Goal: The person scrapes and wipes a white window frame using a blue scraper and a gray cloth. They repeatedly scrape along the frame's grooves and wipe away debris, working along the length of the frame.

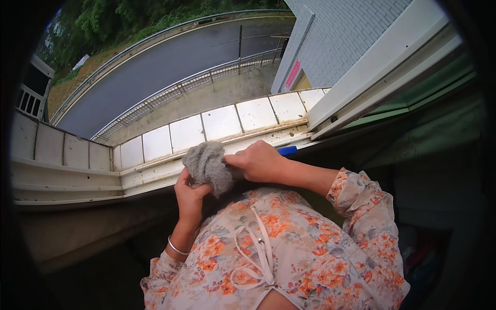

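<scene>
A crumpled grey cloth (209,166) is bunched between my two hands in front of the window track. My left hand (191,195) pinches its lower left side, with the thumb laid against the fabric. At the cloth's right edge, my right hand (258,160) is closed, fingers curled in and their tips against the fabric. A blue handle-like piece (287,150) shows just beyond my right wrist. Its other end is hidden, and I cannot tell whether it lies on the sill or is in my right hand.
A dirt-specked white window track (150,180) runs along the opening, with white tiles (221,123) beyond it. A white window frame (380,64) rises at the right. Outside are a metal railing (181,88), a road (170,59) and a grey brick wall (356,31).
</scene>
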`<state>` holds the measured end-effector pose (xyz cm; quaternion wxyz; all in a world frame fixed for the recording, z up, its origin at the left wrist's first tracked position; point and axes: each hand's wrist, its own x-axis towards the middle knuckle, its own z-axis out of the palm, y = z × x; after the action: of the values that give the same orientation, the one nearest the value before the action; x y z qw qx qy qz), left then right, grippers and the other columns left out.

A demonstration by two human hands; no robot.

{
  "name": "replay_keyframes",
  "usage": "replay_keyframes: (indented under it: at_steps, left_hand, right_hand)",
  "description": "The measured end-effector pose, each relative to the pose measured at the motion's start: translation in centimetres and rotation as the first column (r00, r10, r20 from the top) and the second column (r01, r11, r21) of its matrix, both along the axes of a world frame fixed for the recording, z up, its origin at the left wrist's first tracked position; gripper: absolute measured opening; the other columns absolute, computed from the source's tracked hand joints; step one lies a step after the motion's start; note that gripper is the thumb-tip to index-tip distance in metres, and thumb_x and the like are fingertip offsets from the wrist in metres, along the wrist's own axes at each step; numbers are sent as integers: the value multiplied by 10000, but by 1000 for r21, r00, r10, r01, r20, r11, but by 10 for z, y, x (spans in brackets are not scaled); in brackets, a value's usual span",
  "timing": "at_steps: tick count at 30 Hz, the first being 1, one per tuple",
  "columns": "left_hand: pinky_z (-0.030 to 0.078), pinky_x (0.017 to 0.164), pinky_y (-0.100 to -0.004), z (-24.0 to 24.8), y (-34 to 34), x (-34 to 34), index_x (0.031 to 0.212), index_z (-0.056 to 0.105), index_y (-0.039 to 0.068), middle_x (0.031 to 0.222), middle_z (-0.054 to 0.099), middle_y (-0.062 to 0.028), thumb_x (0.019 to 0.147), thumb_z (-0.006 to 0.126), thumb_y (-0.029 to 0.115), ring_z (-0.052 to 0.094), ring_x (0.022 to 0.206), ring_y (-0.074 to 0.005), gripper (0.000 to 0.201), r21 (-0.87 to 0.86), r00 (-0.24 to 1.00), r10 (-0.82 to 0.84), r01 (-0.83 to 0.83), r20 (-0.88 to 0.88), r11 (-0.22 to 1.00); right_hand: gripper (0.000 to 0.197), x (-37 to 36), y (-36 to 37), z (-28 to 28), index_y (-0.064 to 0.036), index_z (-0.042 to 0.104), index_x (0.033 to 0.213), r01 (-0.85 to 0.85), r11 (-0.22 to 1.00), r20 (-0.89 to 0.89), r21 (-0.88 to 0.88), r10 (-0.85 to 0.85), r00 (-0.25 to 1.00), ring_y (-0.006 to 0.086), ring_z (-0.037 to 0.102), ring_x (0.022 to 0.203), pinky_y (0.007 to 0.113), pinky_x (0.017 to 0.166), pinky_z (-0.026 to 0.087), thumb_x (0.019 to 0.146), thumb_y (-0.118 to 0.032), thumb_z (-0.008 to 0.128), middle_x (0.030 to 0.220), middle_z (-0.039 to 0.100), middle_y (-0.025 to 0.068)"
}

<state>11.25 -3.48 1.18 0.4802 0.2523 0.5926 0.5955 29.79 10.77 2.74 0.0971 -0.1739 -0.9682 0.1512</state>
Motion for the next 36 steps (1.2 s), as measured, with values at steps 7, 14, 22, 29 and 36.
replay_keyframes:
  at_steps: [7, 14, 22, 29, 36]
  left_hand:
    - [518, 891, -267, 54, 61, -47, 1175, 673, -25, 1077, 719, -49, 750, 634, -107, 650, 971, -117, 435, 204, 983, -83, 116, -161, 972]
    - [538, 959, -294, 123, 135, -82, 1350, 618, -30, 1197, 708, -91, 822, 699, -118, 676, 1052, -155, 541, 385, 963, -141, 223, -229, 896]
    - [516, 784, -196, 119, 187, -93, 1413, 590, -40, 1212, 707, -57, 878, 667, 1, 630, 952, -56, 542, 284, 901, -258, 363, -348, 887]
    - [523, 873, -231, 67, 240, -102, 1453, 595, 69, 1232, 689, -31, 893, 712, -25, 635, 999, -82, 580, 224, 853, -302, 423, -426, 878]
    - [539, 906, -352, 101, 264, -130, 1357, 677, 146, 1146, 746, -94, 869, 700, 51, 706, 997, -216, 498, 248, 623, -25, 348, -782, 904]
  right_hand:
    - [120, -35, 20, 22, -105, 638, 983, 212, 968, -359, -136, -248, 900, 398, 681, 683, 505, 589, 528, 943, -218, 644, 702, 672, 159]
    - [191, -72, 71, 62, -100, 691, 1103, 191, 882, -556, -431, -427, 714, 401, 696, 806, 441, 677, 544, 929, -173, 662, 871, 730, 158]
    - [200, -63, 102, 52, -69, 704, 1114, 266, 780, -543, -566, -596, 592, 230, 695, 656, 348, 632, 517, 942, -144, 635, 777, 720, 133]
    - [182, -45, 124, 41, -62, 701, 1046, 418, 719, -498, -555, -690, 525, 268, 707, 659, 386, 612, 513, 958, -204, 630, 733, 703, 138]
    - [159, 9, 145, 29, -117, 641, 973, 791, 578, -257, 199, -748, 612, 416, 665, 703, 526, 598, 502, 991, -272, 615, 724, 681, 167]
